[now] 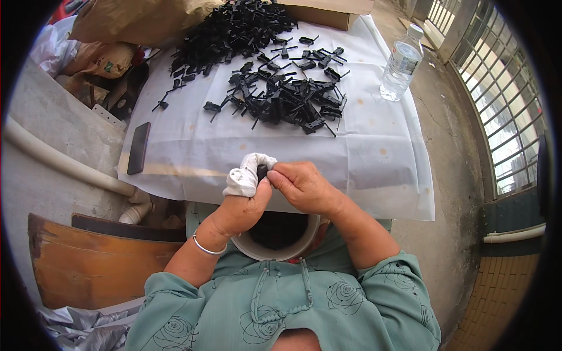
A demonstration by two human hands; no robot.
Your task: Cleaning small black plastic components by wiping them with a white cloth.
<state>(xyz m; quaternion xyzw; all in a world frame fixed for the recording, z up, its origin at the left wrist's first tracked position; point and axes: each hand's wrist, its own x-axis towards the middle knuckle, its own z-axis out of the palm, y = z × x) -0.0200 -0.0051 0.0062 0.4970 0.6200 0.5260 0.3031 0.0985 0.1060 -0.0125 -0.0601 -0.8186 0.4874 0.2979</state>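
Note:
Close together above the near edge of the covered table, my two hands meet around a small black plastic part [262, 171]. My left hand [249, 196], its fingers wrapped in white cloth [249, 174], closes on the part from the left. The thumb and fingers of my right hand [301, 182] pinch its right side; the fingertips partly hide it. Beneath my hands stands a white bucket [249, 248] with dark contents. Farther out on the table lie a smaller pile of black plastic parts with thin prongs [287, 96] and a bigger heap of the same parts [234, 32].
A water bottle [401, 64] stands at the table's right edge, and a dark phone [139, 148] lies at its left. At the back are a brown paper sack [134, 22] and a cardboard box [321, 14]. A barred window [497, 88] lines the right wall.

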